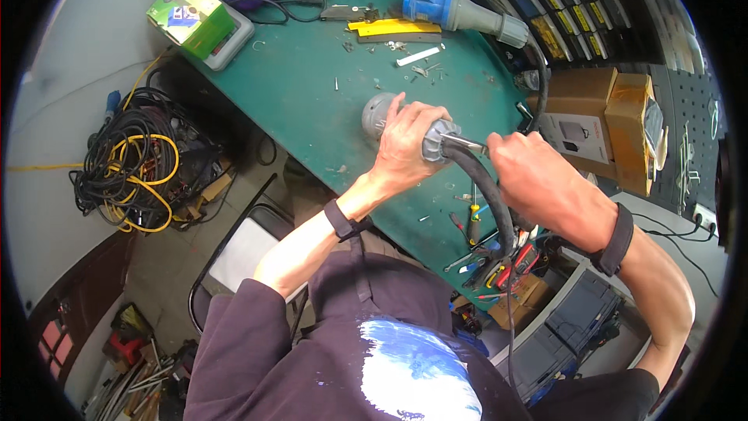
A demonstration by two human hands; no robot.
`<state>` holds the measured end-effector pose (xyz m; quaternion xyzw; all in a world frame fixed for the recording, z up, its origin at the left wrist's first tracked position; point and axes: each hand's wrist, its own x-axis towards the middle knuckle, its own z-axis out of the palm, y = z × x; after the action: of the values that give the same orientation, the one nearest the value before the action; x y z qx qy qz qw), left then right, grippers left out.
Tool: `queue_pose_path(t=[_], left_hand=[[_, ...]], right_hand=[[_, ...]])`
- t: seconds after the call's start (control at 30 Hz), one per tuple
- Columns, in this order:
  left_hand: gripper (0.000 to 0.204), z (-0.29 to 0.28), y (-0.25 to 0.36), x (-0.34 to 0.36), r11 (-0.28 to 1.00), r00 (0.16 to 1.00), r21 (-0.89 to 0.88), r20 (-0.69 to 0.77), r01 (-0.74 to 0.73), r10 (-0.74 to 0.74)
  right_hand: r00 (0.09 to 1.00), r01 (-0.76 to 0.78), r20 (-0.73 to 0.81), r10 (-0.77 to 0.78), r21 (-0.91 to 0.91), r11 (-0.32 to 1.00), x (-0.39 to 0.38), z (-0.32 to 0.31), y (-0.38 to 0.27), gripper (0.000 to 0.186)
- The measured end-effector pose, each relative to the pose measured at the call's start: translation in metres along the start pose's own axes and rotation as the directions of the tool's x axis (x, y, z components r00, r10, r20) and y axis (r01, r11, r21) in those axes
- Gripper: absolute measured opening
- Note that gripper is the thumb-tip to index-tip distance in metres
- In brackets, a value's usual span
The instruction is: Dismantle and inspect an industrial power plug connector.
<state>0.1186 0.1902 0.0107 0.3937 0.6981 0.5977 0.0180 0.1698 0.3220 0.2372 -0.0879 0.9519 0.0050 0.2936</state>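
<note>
Nearest the camera: dark shirt (335, 366) with a blue-and-white print. Beyond it, both bare hands are over the green desk (304, 86).

Left hand (409, 140): closed over the grey connector (376, 113). Rounded end of the connector shows beyond the fingers, on the far left side; its ribbed collar (435, 142) emerges on the right side of the same hand, facing the right hand.

Right hand (538, 179): closed in a fist around a slim metal tool (467, 143); grip end hidden by the fingers. Shaft points left and reaches the collar; exact contact at the tip cannot be told.

Thick black cable (489, 195) leaves the collar and bends down between the connector and the right fist, toward the hand tools at the desk's near edge. Blue-and-grey plug (460, 13) lies at the far side, well apart from both hands.
</note>
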Motion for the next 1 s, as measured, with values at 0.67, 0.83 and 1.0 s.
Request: queue_pose_path(t=[0.67,0.83,1.0], left_hand=[[0.07,-0.005,0.0,-0.002,1.0,0.999,-0.014,0.037,-0.028,0.028],[0.077,-0.002,-0.003,-0.004,0.999,0.994,0.037,0.105,-0.025,0.021],[0.071,0.0,-0.002,-0.012,0.996,0.992,0.028,0.097,-0.089,0.086]], right_hand=[[0.993,0.115,-0.058,-0.102,0.288,0.951,-0.005,0.042,0.054,0.025],[0.999,-0.009,0.034,0.002,0.219,0.976,-0.007,0.017,0.035,0.014],[0.982,0.162,0.08,-0.174,0.133,0.978,0.001,-0.009,0.026,0.01]])
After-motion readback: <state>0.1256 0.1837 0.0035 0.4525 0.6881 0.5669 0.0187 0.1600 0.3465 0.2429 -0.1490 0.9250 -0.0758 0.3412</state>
